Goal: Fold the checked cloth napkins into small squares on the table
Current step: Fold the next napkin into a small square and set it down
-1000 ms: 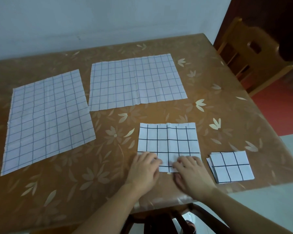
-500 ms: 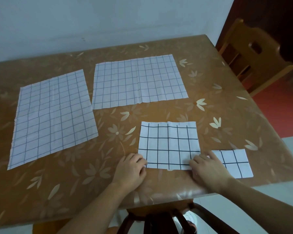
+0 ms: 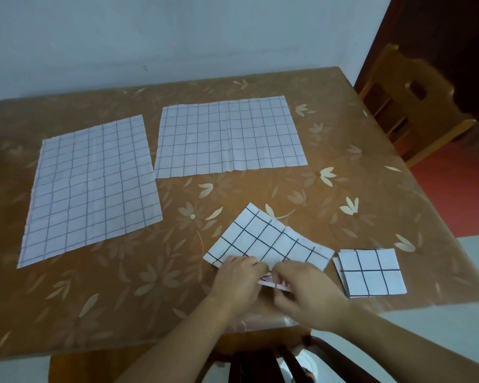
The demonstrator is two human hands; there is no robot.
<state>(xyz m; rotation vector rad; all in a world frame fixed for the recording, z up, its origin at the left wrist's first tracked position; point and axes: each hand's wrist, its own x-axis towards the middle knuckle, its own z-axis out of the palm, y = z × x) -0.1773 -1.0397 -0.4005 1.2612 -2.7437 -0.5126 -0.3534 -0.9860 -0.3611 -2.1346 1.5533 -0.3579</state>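
Note:
A half-folded checked napkin (image 3: 266, 239) lies skewed near the table's front edge, its near edge lifted. My left hand (image 3: 238, 283) and my right hand (image 3: 307, 288) pinch that near edge side by side. Just to the right rests a small folded square napkin (image 3: 371, 272). Two unfolded checked napkins lie flat farther back: one at the left (image 3: 91, 186) and one at the centre back (image 3: 230, 136).
The brown flower-patterned tablecloth (image 3: 343, 189) covers the table, which ends just below my hands. A wooden chair (image 3: 415, 100) stands at the table's right side. A dark chair back (image 3: 274, 360) sits under the front edge.
The half-folded napkin has turned clockwise and its near edge has come up off the table. Both hands have moved together from its two front corners to the middle of that edge.

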